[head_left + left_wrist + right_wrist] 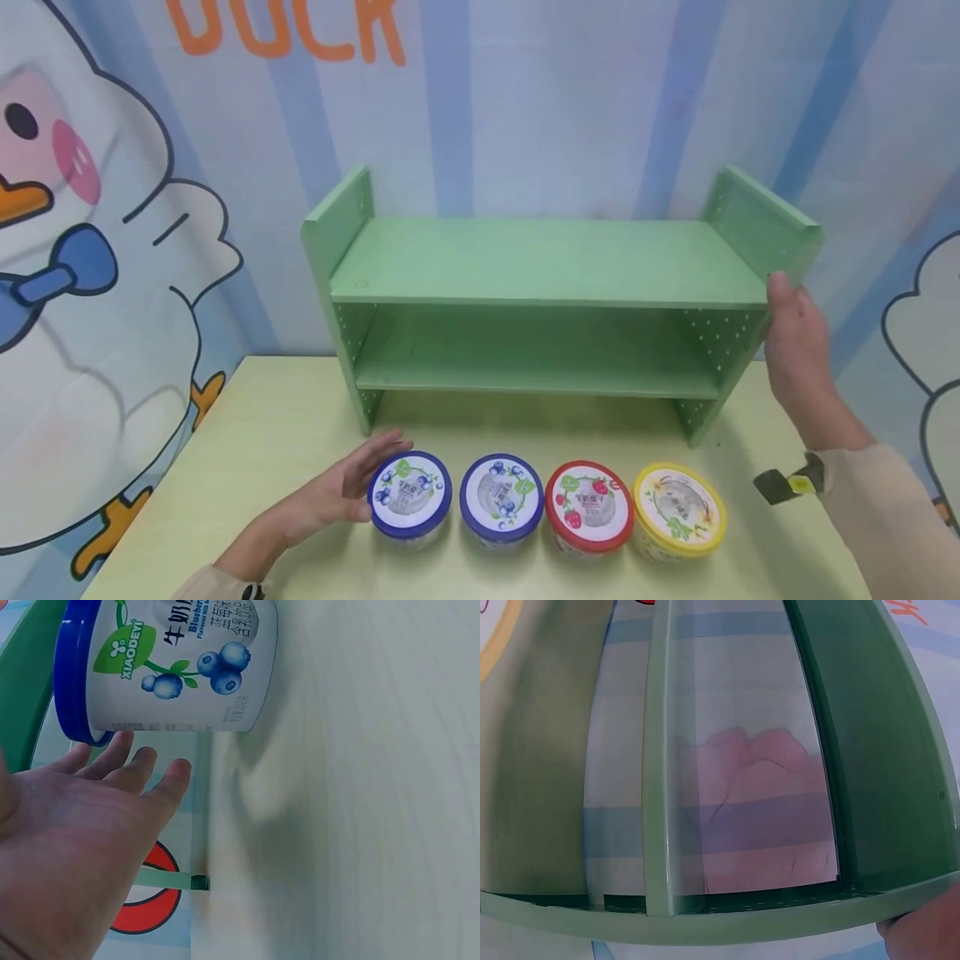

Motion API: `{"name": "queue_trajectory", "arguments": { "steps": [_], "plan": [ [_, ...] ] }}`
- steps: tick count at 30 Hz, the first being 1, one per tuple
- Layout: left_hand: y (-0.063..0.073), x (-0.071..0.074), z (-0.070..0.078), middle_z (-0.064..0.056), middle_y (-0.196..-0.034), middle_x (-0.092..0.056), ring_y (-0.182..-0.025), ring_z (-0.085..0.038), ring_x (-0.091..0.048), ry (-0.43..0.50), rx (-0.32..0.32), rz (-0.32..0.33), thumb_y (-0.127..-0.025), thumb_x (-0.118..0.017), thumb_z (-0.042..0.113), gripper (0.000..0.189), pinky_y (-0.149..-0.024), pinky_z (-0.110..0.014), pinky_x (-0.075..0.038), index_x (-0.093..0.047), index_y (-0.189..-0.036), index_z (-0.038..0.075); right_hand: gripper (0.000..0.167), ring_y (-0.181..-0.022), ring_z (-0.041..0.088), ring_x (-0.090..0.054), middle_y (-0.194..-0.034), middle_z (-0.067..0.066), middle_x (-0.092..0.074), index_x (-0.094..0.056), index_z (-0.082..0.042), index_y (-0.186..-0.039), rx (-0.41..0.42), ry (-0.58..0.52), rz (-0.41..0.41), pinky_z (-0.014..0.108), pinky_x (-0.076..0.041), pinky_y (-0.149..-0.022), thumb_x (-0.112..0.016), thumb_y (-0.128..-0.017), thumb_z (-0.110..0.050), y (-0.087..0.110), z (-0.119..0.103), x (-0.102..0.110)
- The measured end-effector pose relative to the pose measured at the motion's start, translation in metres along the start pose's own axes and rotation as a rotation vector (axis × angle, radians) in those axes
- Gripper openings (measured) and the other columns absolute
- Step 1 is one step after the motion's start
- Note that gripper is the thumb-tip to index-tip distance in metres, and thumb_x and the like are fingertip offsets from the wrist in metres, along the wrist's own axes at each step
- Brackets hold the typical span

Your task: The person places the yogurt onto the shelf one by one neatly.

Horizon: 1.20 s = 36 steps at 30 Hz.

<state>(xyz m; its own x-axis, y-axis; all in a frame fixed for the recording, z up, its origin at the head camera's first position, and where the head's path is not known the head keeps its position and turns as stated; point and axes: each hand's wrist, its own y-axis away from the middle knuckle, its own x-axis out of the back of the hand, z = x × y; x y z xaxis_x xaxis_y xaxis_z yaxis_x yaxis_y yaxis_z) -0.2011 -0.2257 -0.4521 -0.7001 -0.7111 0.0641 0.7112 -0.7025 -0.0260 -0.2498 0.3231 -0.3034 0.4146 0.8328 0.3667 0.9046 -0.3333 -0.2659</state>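
My left hand (pixel 341 487) reaches to the left side of a blue-lidded blueberry milk pudding cup (pixel 411 494), its fingers spread and not wrapped round it. In the left wrist view the fingertips (pixel 177 769) are right by the cup's lid, with its white wall (pixel 180 675) printed with blueberries. My right hand (pixel 801 358) is at the right side panel (pixel 765 225) of a green two-tier shelf (pixel 555 262), fingers pointing up along its front edge. Only a bit of that hand (pixel 924 930) shows in the right wrist view, against the panel's edge.
To the right of the first cup stand another blue-lidded cup (pixel 502 498), a red-lidded strawberry cup (pixel 589 507) and a yellow-lidded cup (pixel 679 510), in a row before the shelf. All are on a pale table (pixel 247 433). A duck-printed backdrop (pixel 525 100) hangs behind.
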Motion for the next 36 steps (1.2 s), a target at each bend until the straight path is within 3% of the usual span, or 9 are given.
{"name": "queue_trajectory", "arguments": {
  "steps": [5, 8, 12, 17, 20, 26, 32, 36],
  "plan": [
    [0.001, 0.0, -0.001, -0.017, -0.159, -0.019, -0.144, -0.035, -0.018, 0.002, 0.02, -0.004, -0.088, -0.074, 0.04, 0.101, -0.115, -0.044, -0.02, -0.008, -0.158, 0.008, 0.058, -0.082, 0.02, -0.043, -0.096, 0.011, -0.046, -0.049, -0.016, -0.127, -0.021, -0.017, 0.02, 0.036, -0.039, -0.076, -0.031, -0.098, -0.063, -0.002, 0.0, -0.001],
    [0.001, 0.001, -0.001, -0.017, -0.159, -0.019, -0.144, -0.035, -0.018, 0.005, 0.043, -0.002, -0.087, -0.075, 0.042, 0.104, -0.115, -0.05, -0.017, -0.007, -0.158, 0.008, 0.046, -0.078, 0.018, -0.043, -0.093, 0.008, -0.046, -0.05, -0.026, -0.118, -0.024, -0.044, 0.012, 0.029, -0.04, -0.068, -0.033, -0.098, -0.063, -0.004, 0.002, -0.002],
    [0.002, 0.001, -0.003, -0.017, -0.16, -0.017, -0.144, -0.036, -0.015, 0.001, 0.063, 0.002, -0.085, -0.076, 0.044, 0.106, -0.115, -0.044, -0.02, -0.008, -0.158, 0.009, 0.032, -0.076, 0.016, -0.044, -0.089, 0.002, -0.048, -0.05, -0.032, -0.112, -0.021, -0.097, 0.001, 0.021, -0.042, -0.062, -0.038, -0.099, -0.059, -0.005, 0.004, -0.003],
    [0.004, 0.001, -0.005, -0.019, -0.16, -0.012, -0.145, -0.037, -0.013, 0.003, 0.072, -0.004, -0.082, -0.078, 0.044, 0.109, -0.111, -0.026, -0.025, -0.008, -0.158, 0.007, 0.026, -0.073, 0.014, -0.044, -0.087, 0.0, -0.049, -0.051, -0.034, -0.113, -0.01, -0.136, -0.012, 0.021, -0.042, -0.06, -0.042, -0.099, -0.054, -0.006, 0.005, -0.004],
    [0.005, 0.001, -0.005, -0.02, -0.16, -0.011, -0.145, -0.037, -0.012, 0.003, 0.076, -0.014, -0.082, -0.079, 0.042, 0.11, -0.11, -0.022, -0.026, -0.008, -0.157, 0.007, 0.026, -0.066, 0.014, -0.041, -0.08, 0.0, -0.048, -0.051, -0.033, -0.114, -0.007, -0.139, -0.016, 0.023, -0.041, -0.057, -0.043, -0.099, -0.054, -0.006, 0.005, -0.004],
    [0.004, 0.003, -0.007, -0.019, -0.161, -0.011, -0.145, -0.036, -0.012, -0.006, 0.069, -0.037, -0.082, -0.08, 0.039, 0.109, -0.111, -0.022, -0.026, -0.009, -0.157, 0.007, 0.024, -0.065, 0.012, -0.042, -0.079, -0.002, -0.048, -0.052, -0.034, -0.112, -0.004, -0.16, -0.022, 0.021, -0.042, -0.055, -0.044, -0.1, -0.053, -0.006, 0.006, -0.005],
    [0.003, 0.002, -0.01, -0.015, -0.16, -0.016, -0.145, -0.033, -0.014, -0.014, 0.107, -0.035, -0.081, -0.081, 0.037, 0.107, -0.112, -0.027, -0.026, -0.012, -0.158, 0.009, 0.024, -0.066, 0.013, -0.042, -0.081, 0.0, -0.047, -0.051, -0.034, -0.113, 0.022, -0.137, -0.014, 0.022, -0.041, -0.056, -0.041, -0.101, -0.052, -0.005, 0.007, -0.006],
    [0.003, 0.003, -0.011, -0.014, -0.16, -0.019, -0.145, -0.032, -0.016, -0.009, 0.109, -0.038, -0.082, -0.081, 0.035, 0.105, -0.112, -0.03, -0.025, -0.013, -0.158, 0.009, 0.025, -0.059, 0.012, -0.04, -0.072, -0.002, -0.045, -0.052, -0.033, -0.111, 0.028, -0.132, -0.005, 0.023, -0.04, -0.051, -0.041, -0.101, -0.052, -0.006, 0.008, -0.007]
  ]
}}
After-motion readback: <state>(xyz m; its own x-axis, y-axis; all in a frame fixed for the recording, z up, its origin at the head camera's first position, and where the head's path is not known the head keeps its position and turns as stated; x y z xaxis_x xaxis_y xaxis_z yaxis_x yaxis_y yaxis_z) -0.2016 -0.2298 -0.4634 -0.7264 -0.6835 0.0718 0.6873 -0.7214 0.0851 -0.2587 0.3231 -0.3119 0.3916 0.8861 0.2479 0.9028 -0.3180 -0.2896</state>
